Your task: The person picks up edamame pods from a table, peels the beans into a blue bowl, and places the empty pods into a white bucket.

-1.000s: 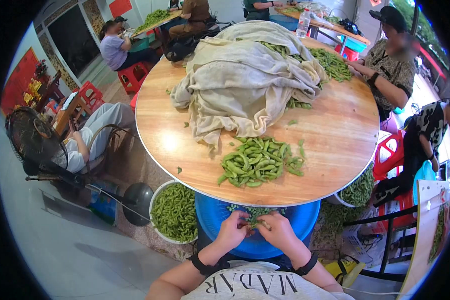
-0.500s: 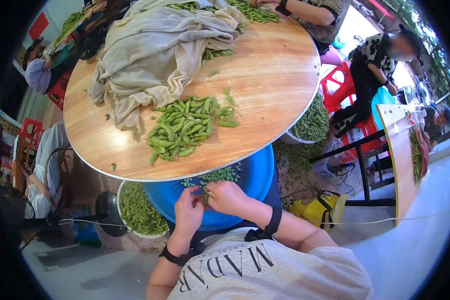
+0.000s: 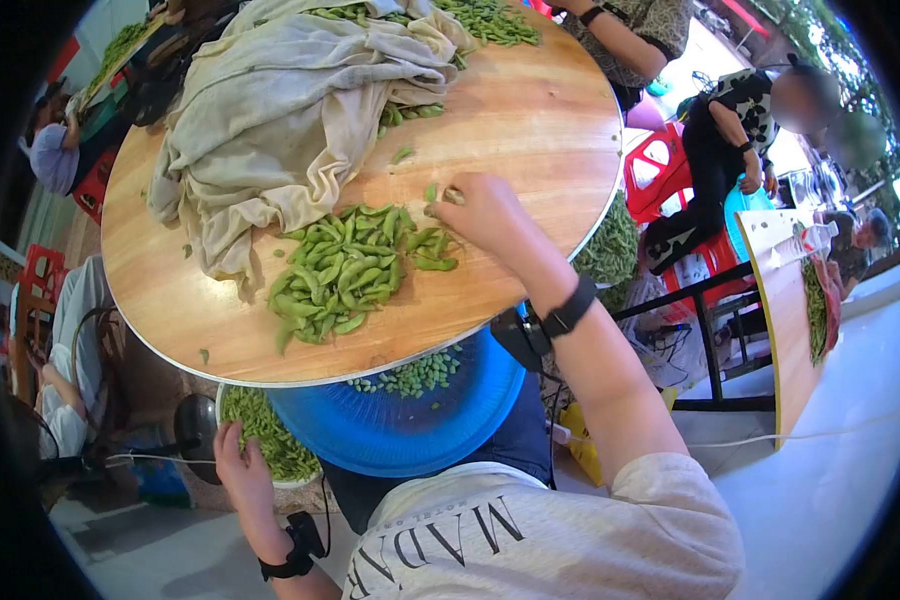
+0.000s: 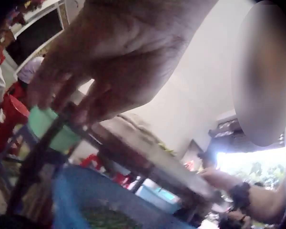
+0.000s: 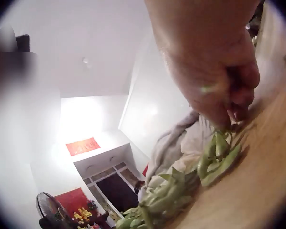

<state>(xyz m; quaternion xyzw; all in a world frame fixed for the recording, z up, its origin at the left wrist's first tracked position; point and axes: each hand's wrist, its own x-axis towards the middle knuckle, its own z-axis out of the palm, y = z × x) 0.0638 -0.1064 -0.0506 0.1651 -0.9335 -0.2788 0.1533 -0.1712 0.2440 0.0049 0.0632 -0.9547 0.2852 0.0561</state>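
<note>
My right hand (image 3: pixel 485 213) reaches over the round table, its fingertips pinching at a small green edamame pod (image 3: pixel 431 193) to the right of a heap of pods (image 3: pixel 340 265). In the right wrist view the curled fingers of that hand (image 5: pixel 214 71) come down right beside several pods (image 5: pixel 219 157). My left hand (image 3: pixel 245 470), fingers loosely spread and holding nothing, is out at the left, overlapping the white bucket of pods (image 3: pixel 265 425). Between the arms a blue basin (image 3: pixel 400 435) on my lap holds shelled beans (image 3: pixel 420 375), partly under the table edge.
A beige cloth (image 3: pixel 270 130) covers a large mound on the wooden table (image 3: pixel 530 130). More pods fill a container (image 3: pixel 610 245) at the table's right. Other people sit around, one near a red stool (image 3: pixel 660 170). A yellow bag (image 3: pixel 582 440) lies at the right.
My hands, which were together over the blue basin, have parted. The right went up onto the table by the pods; the left moved out left towards the white bucket. The head view also turned rightward.
</note>
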